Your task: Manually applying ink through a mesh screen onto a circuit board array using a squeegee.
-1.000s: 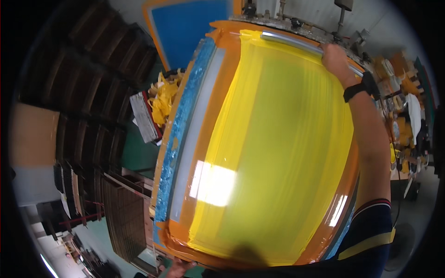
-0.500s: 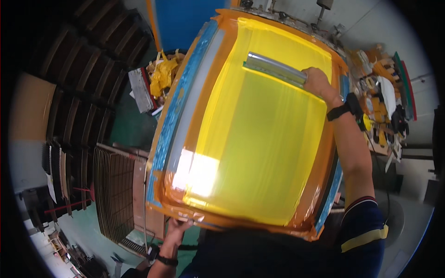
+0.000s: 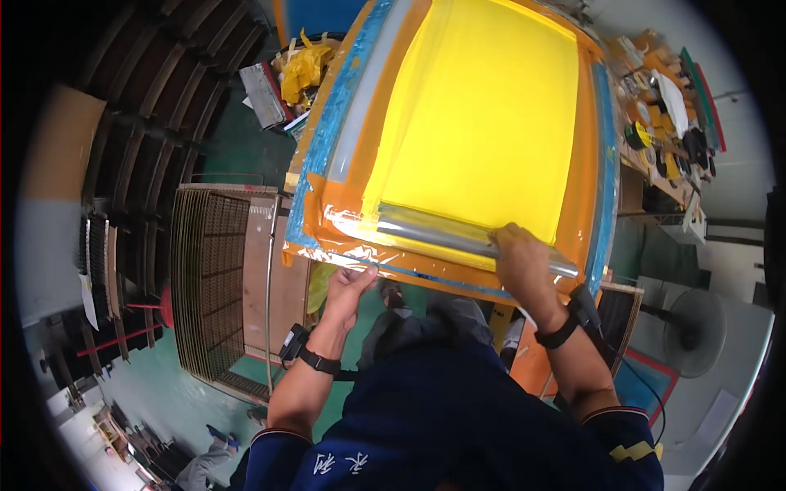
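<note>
A screen-printing frame stretches out before me, its mesh [image 3: 491,106] coated in bright yellow ink and its border covered with orange and blue tape [image 3: 327,135]. Across the near end of the yellow area lies a long squeegee with a metal holder [image 3: 438,233]. My right hand [image 3: 524,266] is closed around its holder, right of the middle. At the frame's near left edge, my left hand [image 3: 352,293] pinches the taped rim, thumb on top; its fingertips are partly hidden beneath.
A wire drying rack [image 3: 209,286] stands to my left, with dark stacked racks [image 3: 139,123] behind it. Yellow plastic and scraps fill a bin [image 3: 303,69] beyond. Tools and tape rolls crowd a bench [image 3: 667,123] at the right, near a fan [image 3: 694,331].
My right hand has brought the squeegee from the far part of the mesh to its near end. The mesh's greenish middle now looks evenly bright yellow. My left hand stays at the rim.
</note>
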`<control>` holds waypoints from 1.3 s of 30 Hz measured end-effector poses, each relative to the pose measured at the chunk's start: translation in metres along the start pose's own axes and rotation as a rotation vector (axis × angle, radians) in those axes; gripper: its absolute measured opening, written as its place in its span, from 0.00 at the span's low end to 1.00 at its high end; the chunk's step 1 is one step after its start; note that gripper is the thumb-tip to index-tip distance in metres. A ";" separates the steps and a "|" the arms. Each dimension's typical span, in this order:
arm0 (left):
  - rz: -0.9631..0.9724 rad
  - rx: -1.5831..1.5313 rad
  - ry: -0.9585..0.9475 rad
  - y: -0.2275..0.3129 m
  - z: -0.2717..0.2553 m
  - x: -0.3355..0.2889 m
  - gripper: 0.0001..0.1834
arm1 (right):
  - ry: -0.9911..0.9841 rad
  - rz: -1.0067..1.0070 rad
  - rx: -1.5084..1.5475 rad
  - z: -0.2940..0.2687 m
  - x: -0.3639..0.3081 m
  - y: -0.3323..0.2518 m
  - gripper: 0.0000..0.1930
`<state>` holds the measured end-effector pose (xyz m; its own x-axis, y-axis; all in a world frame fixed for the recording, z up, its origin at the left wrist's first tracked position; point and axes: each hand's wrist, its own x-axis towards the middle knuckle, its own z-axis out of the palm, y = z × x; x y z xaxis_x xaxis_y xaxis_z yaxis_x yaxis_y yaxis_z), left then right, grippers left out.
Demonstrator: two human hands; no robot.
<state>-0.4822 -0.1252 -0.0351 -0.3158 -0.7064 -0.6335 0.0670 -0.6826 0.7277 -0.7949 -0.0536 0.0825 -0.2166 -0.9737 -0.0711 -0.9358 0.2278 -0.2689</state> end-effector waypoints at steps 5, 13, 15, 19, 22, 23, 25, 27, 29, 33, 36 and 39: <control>0.017 0.149 -0.028 0.007 -0.002 0.001 0.15 | 0.251 -0.125 0.023 0.007 -0.023 -0.006 0.11; 1.045 1.236 -0.238 0.110 0.017 -0.069 0.13 | 0.159 -0.132 0.027 0.014 -0.067 -0.030 0.12; 1.252 1.447 -0.282 0.131 0.038 -0.047 0.15 | 0.132 -0.109 -0.001 0.000 -0.072 -0.013 0.10; 1.176 1.568 -0.414 0.136 0.059 -0.002 0.19 | -0.051 0.031 -0.165 -0.035 -0.092 0.052 0.09; 1.127 1.569 -0.455 0.127 0.050 0.003 0.18 | -0.025 -0.001 -0.189 -0.028 -0.105 0.072 0.08; 1.170 1.541 -0.457 0.125 0.049 0.002 0.18 | 0.005 -0.014 -0.165 -0.022 -0.110 0.072 0.07; 1.184 1.609 -0.487 0.124 0.049 0.001 0.19 | 0.038 -0.048 -0.132 -0.012 -0.114 0.071 0.08; 1.136 1.664 -0.478 0.126 0.055 0.003 0.20 | -0.078 0.031 -0.204 -0.008 -0.113 0.071 0.09; 1.168 1.645 -0.480 0.130 0.064 0.007 0.20 | -0.084 0.042 -0.213 -0.009 -0.112 0.072 0.11; 1.106 1.727 -0.541 0.134 0.068 0.011 0.22 | -0.080 0.053 -0.182 -0.008 -0.114 0.071 0.14; 1.172 1.752 -0.528 0.130 0.068 0.019 0.22 | 0.055 0.033 -0.200 0.007 -0.117 0.068 0.17; 1.266 1.773 -0.506 0.131 0.075 0.037 0.21 | 0.147 0.018 -0.189 0.019 -0.108 0.075 0.18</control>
<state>-0.5561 -0.2267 0.0570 -0.9710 -0.2184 0.0975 -0.1977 0.9624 0.1865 -0.8364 0.0693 0.0515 -0.2593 -0.9633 0.0698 -0.9638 0.2535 -0.0830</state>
